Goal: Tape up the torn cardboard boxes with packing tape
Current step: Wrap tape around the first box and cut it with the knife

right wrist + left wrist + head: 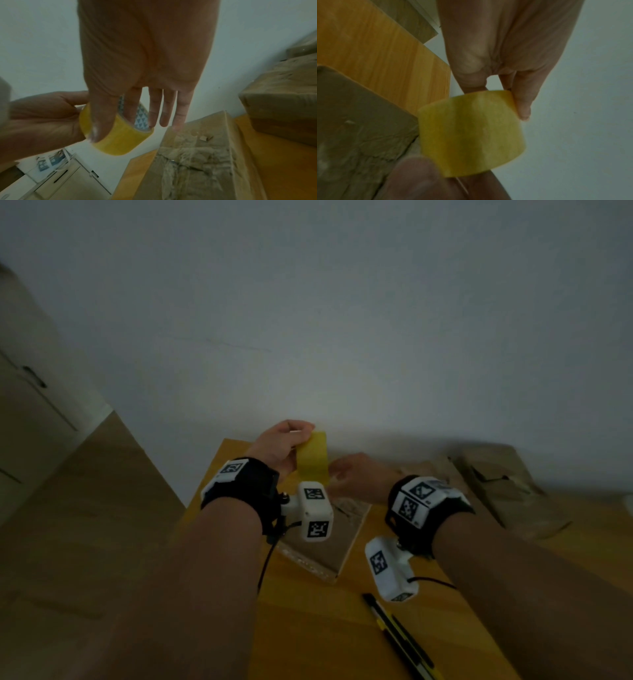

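Note:
A yellow packing tape roll (312, 460) is held up above the table's far edge. My left hand (294, 440) grips it from the left, with the thumb and fingers (522, 102) on the roll's (471, 132) two rims. My right hand (113, 128) pinches the roll's (123, 136) wall, thumb on the outer tape and index finger inside the patterned core; its other fingers are straight. Under both hands lies a torn, crumpled cardboard box (325, 546), also in the right wrist view (197, 155). Whether a tape end has come loose is not visible.
More worn cardboard boxes (496, 484) are stacked at the back right of the wooden table (308, 628). A black and yellow utility knife (400, 642) lies near the front edge. A pale cabinet (60, 180) stands to the left, and a white wall rises behind the table.

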`<state>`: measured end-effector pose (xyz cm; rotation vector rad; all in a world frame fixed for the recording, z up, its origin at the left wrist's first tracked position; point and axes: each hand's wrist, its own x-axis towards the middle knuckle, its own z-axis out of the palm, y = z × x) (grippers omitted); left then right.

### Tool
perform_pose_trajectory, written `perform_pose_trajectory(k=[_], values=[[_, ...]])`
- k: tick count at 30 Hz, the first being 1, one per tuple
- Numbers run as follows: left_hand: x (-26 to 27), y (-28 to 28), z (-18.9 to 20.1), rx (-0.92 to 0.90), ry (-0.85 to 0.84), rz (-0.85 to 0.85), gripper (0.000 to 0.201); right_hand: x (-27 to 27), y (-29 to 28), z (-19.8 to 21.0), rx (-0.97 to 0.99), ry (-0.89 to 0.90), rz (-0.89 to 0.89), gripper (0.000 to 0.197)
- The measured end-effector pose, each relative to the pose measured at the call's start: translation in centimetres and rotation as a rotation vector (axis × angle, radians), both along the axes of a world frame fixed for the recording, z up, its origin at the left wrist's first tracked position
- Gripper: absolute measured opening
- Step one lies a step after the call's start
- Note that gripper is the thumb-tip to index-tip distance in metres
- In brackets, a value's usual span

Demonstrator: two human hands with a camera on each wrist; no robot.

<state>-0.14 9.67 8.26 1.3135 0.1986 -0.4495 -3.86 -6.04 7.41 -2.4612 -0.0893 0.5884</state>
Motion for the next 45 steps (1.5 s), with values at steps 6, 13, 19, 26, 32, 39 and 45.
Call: perform_pose_trajectory(k=[6,13,19,26,32,39,45], values=[[-0.2,0.5,-0.7,0.223,-0.041,-0.013,0.007,0.1,-0.8,0.5,0.138,-0.061,-0.037,0.011],[-0.1,1.3,-1.7,0.487,-0.187,0.073,0.017,0.4,-0.9,1.6,0.168,0.002,-0.012,0.011],[-0.4,2.1,-1.9,0.452,-0.143,0.101,0.013,0.6,-0.3,2.1,0.163,0.038,0.001,0.023],[-0.5,2.8,-2.1,0.407,-0.034,0.081,0.026,0.4,0.0,2.0,0.035,0.016,0.052,0.027],[-0.6,3.1,-2.6,0.414,0.097,-0.015,0.009,0.1,0.1,2.4,-0.023,0.005,0.105,0.024],[-0.8,2.6,-2.9,0.489,0.096,-0.043,0.014,0.4,0.5,2.0,0.003,0.002,0.063,0.006],[-1.4,2.3,-3.6,0.569,0.153,-0.067,0.027,-0.7,0.7,2.1,-0.081,-0.061,0.13,0.078]])
